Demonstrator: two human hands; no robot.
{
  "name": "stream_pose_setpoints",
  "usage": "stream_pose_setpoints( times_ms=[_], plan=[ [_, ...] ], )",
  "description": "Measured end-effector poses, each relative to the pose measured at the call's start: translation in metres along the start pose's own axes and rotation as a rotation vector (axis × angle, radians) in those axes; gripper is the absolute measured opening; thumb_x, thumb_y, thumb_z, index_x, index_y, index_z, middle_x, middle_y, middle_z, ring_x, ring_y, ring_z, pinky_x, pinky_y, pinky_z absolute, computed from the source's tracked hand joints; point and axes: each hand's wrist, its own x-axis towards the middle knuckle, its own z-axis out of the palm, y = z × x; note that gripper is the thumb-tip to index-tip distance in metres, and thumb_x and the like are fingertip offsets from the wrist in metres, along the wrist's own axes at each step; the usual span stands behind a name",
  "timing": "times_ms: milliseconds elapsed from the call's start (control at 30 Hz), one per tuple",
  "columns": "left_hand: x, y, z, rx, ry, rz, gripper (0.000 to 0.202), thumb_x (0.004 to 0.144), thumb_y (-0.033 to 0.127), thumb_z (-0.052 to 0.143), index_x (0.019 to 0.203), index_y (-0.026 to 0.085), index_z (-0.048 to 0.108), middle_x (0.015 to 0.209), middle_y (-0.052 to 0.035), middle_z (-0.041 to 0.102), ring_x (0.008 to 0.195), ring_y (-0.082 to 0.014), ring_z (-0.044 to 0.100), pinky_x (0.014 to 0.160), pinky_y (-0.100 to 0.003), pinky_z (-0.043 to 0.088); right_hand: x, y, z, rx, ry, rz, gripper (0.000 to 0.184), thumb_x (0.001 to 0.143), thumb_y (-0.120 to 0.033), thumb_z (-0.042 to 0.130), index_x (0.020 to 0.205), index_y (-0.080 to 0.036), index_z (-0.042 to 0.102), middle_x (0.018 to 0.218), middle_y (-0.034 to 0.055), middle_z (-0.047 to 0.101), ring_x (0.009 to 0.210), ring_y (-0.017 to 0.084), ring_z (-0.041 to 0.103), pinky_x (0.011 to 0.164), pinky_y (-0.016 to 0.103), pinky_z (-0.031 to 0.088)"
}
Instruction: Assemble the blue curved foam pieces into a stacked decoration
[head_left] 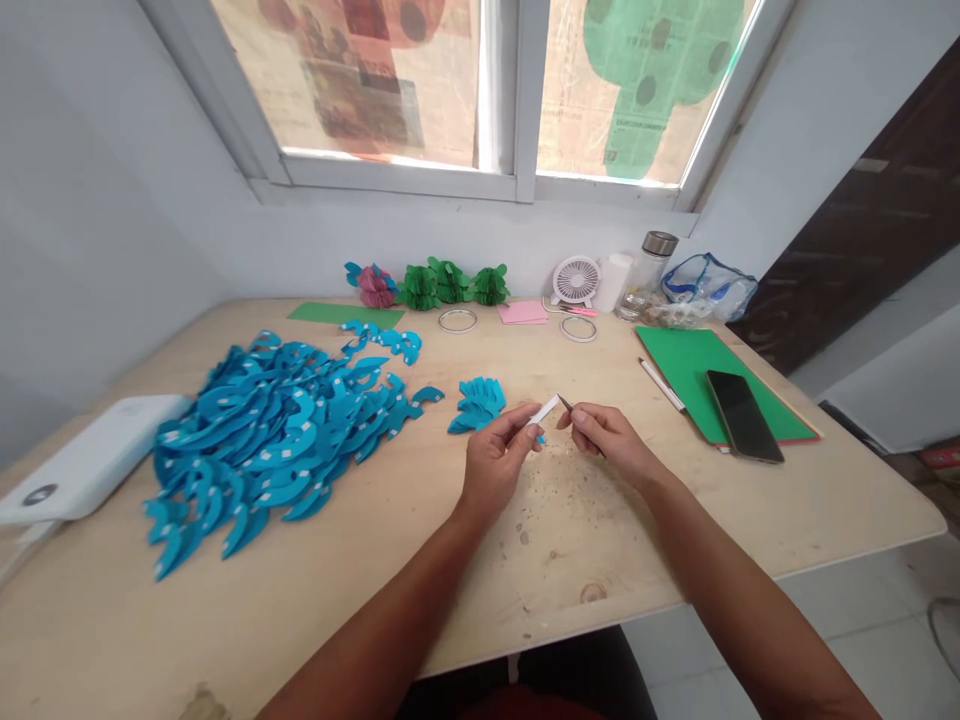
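Pinching a white strip [545,410], the left hand [498,452] holds it above the table [420,520]; the right hand [611,440] grips a dark pointed tool [564,402], its tip at the strip's end, contact unclear. Folded blue pieces [480,402] sit just beside at nine o'clock, a large blue pile [292,430] beyond. Speckled wood reaches the near edge at six; at three, room separates the right hand from a pen [661,384].

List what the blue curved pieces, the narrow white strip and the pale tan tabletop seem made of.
Blue curved pieces: probably matte paper or card; they look thin and unshiny.
Narrow white strip in the left hand: perhaps paper or tape, plain finish; too small to tell.
Pale tan tabletop: likely smooth wood; a knot-like mark shows near its front edge.
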Motion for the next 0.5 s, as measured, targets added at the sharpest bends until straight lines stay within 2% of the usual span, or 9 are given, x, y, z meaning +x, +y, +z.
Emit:
stream_pose_setpoints(
  times_ms=[233,500],
  plan=[
    [-0.0004,0.0006,0.0001,0.057,0.04,0.045,0.025,0.074,0.025,0.064,0.097,0.016,0.069,0.074,-0.002,0.067,0.059,-0.0104,0.057,0.062,-0.024,0.05,0.0019,0.0007,0.0006,0.008,0.073,0.057,0.041,0.083,-0.052,0.045,0.079,-0.014,0.06,0.048,-0.0051,0.042,0.044,0.007,0.033,0.045,0.023,0.024],
    [-0.0007,-0.003,0.0004,0.069,-0.008,0.043,0.026,0.075,0.025,0.062,0.099,0.017,0.069,0.08,-0.0028,0.068,0.06,-0.0103,0.057,0.062,-0.024,0.049,0.0005,0.0018,0.0057,0.068,0.02,0.039,0.039,0.084,-0.05,0.046,0.077,-0.014,0.06,0.048,-0.0051,0.041,0.044,0.007,0.033,0.044,0.022,0.023]
  ],
)
